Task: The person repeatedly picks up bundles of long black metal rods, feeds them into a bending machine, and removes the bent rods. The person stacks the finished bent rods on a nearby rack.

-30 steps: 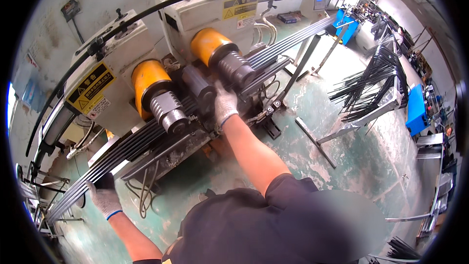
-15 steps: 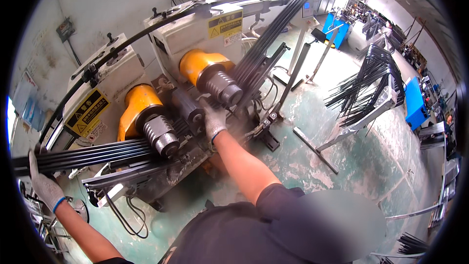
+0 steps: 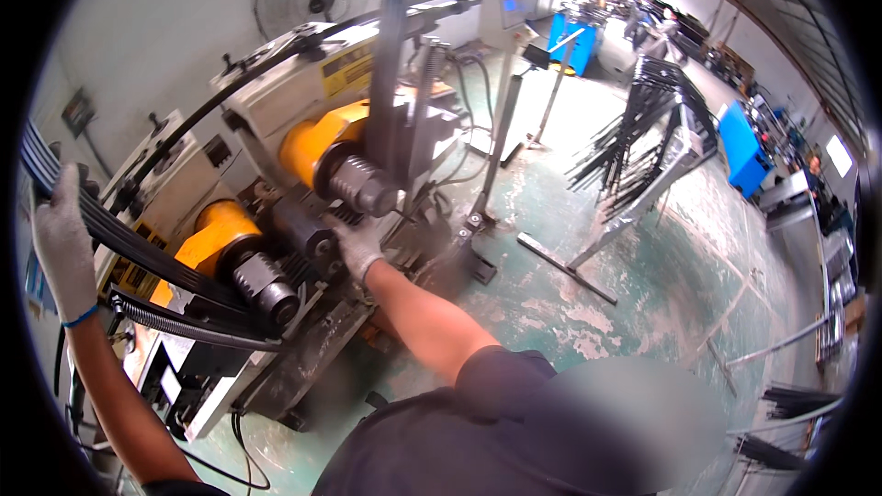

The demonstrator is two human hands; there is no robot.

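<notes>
In the head view, a worker's gloved left hand (image 3: pixel 64 253), raised and wrapped around a bundle of dark rods (image 3: pixel 152 255), is the nearer to it; the rods lie in that grasp, their long axis sloping down and rightward toward the right hand (image 3: pixel 354 246). The gloved right hand rests against a dark block (image 3: pixel 301 231); whether it grips, one cannot tell. Between the hands, a ridged spindle (image 3: pixel 266 289) under a yellow collar (image 3: pixel 225 230) stands in the way, hiding how the rods run on. A ribbed hose (image 3: pixel 175 320) curves below them, right of the left hand. Beyond the right hand rise blurred upright bars (image 3: pixel 390 64); well to its right stands a loaded rack (image 3: pixel 682 152).
</notes>
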